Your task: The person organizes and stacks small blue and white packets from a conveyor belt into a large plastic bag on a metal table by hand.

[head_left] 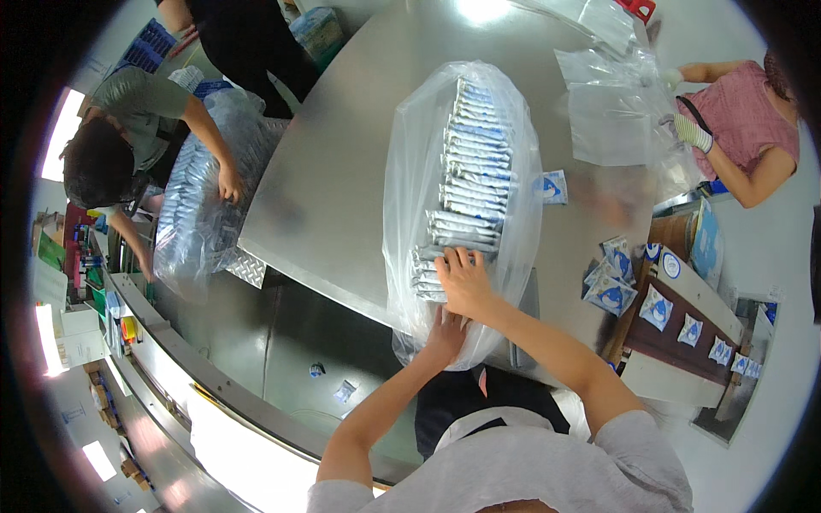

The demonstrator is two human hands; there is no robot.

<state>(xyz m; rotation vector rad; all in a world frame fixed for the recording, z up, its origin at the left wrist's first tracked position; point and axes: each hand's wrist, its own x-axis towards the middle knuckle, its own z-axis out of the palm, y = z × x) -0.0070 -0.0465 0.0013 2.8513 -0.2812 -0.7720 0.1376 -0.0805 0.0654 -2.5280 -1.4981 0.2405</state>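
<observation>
A clear plastic bag (402, 171) lies lengthwise on the metal table in front of me. Inside it, a long row of silver-and-blue packets (475, 162) stands packed on edge. My right hand (464, 284) rests over the near part of the row, fingers spread on the packets. Just below it, my left hand (446, 335) is at the near end of the row, by the bag's near end. Its fingers are partly hidden, so I cannot tell whether they grip anything.
A conveyor (676, 329) carries single packets at the right, beside several loose packets (611, 286) on the metal table (333, 188). One packet (554, 187) lies right of the bag. A gloved co-worker handles clear bags (607, 120). At left, another person leans over a filled bag (201, 188).
</observation>
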